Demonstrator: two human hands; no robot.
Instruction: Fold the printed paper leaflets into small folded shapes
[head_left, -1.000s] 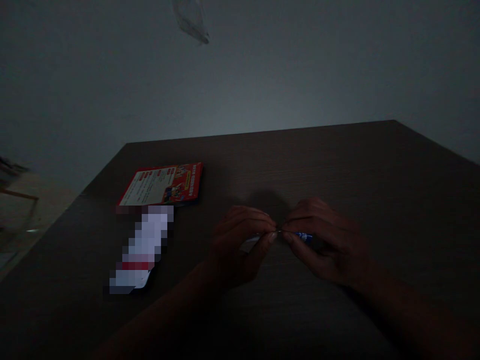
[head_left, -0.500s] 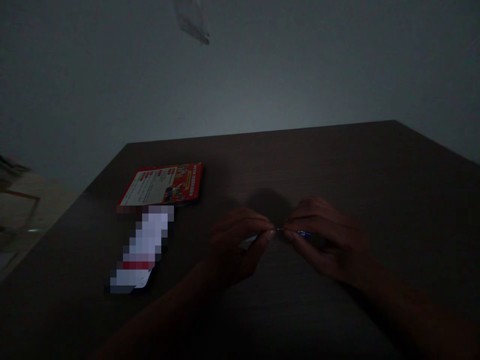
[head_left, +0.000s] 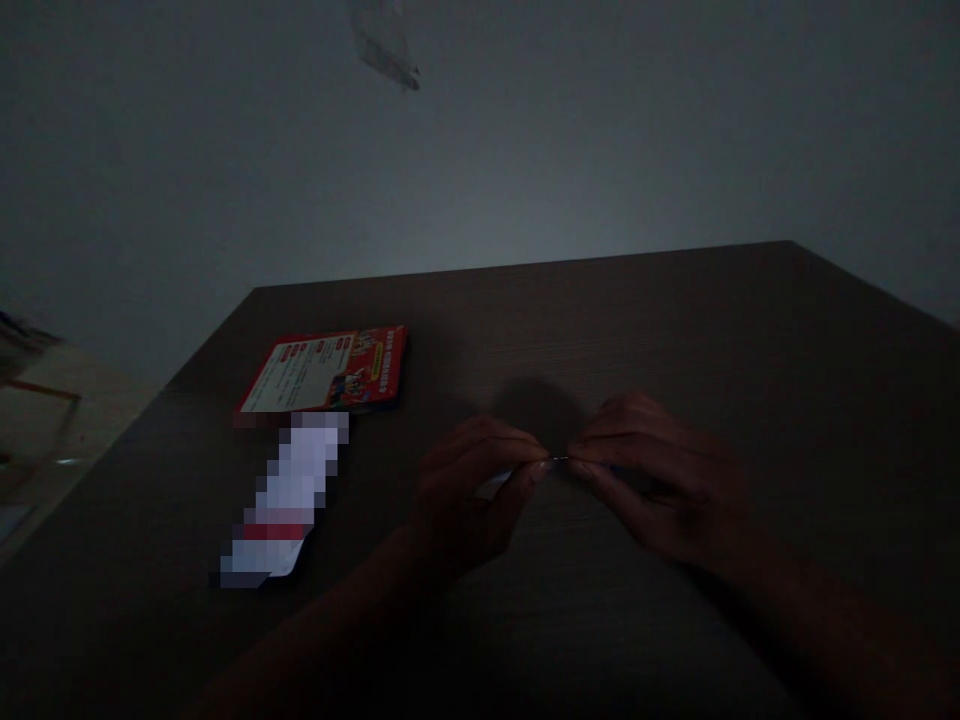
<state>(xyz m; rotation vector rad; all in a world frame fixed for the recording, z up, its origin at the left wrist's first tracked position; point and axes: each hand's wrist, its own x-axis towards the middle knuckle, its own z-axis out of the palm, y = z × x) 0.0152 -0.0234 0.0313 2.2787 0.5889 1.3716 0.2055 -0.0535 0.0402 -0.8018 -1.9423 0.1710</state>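
Observation:
Above the middle of the dark table, my left hand (head_left: 476,490) and my right hand (head_left: 664,480) face each other, fingertips a small gap apart. Between them runs a thin flat piece (head_left: 558,459), seen nearly edge-on. Each hand pinches it between thumb and fingers. A pale part shows inside the curl of my left hand, and a little blue shows behind my right fingertips. The dim light and the fingers hide most of it, so its kind cannot be made out.
A red printed box (head_left: 322,372) lies at the left of the table (head_left: 600,330). Close in front of it is a bright, blurred-out phone-like slab (head_left: 296,490). Behind the table rises a grey wall (head_left: 562,150), with a clear plastic piece (head_left: 385,45) on it.
Both hands stay almost in place, still pinching the thin piece. Its blue part by my right hand shows less than before, and a little more of its surface shows in the gap.

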